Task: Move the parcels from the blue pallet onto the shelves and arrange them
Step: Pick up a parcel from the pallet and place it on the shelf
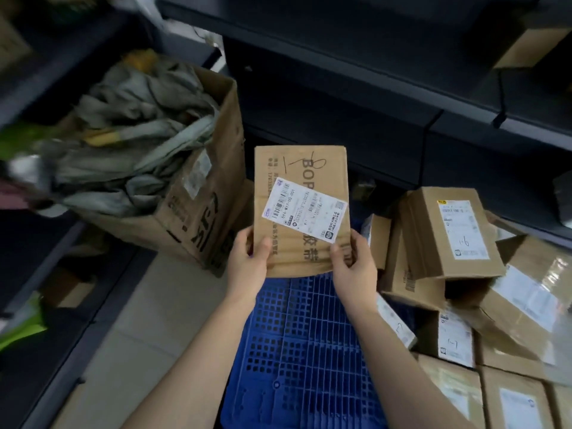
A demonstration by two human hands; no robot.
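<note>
A large open carton (pixel 198 218) is set on the pale tiled floor (pixel 148 320) and is stuffed above its rim with crumpled grey-green bags (pixel 130 134), among which a few yellow scraps (pixel 102 138) are mixed. A white label (pixel 198 173) is stuck on the carton's side wall, and big black characters are printed below it. A bright green item (pixel 21 329) is blurred at the lower left edge and cannot be identified, and a thin black cable (pixel 500 97) is seen hanging at the upper right.
</note>
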